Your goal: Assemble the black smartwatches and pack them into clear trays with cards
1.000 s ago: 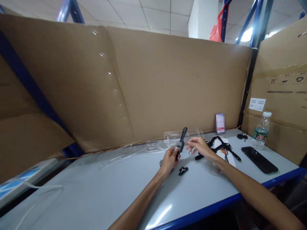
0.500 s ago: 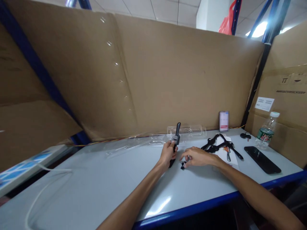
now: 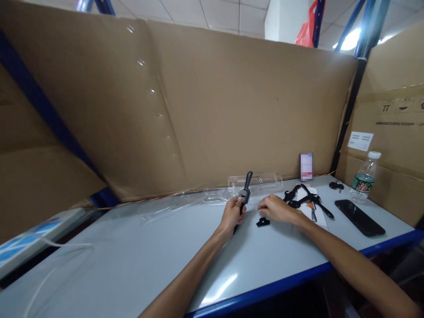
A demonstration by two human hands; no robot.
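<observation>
My left hand (image 3: pixel 233 213) is wrapped round a black spokeshave (image 3: pixel 245 193), tilted upward with one handle pointing at the back wall. Its lower end is partly hidden by the fingers. On the table to the right lies a small flat black metal piece with a notched edge (image 3: pixel 263 222), apart from both hands. Just above that piece is my right hand (image 3: pixel 276 208), its fingers curled and the tips pinched together. Whatever may be between those fingertips is too small to make out.
Several black spokeshaves (image 3: pixel 306 198) lie on white paper at the right. Beyond them are a black phone (image 3: pixel 360 217), a water bottle (image 3: pixel 363 176), keys (image 3: pixel 336 185) and an upright phone (image 3: pixel 306 167). Clear plastic packaging (image 3: pixel 215 195) lies along the cardboard wall (image 3: pixel 232 106).
My right hand has moved up and away from the small black piece, which now lies uncovered on the table. My left hand still grips the spokeshave. The view has shifted slightly.
</observation>
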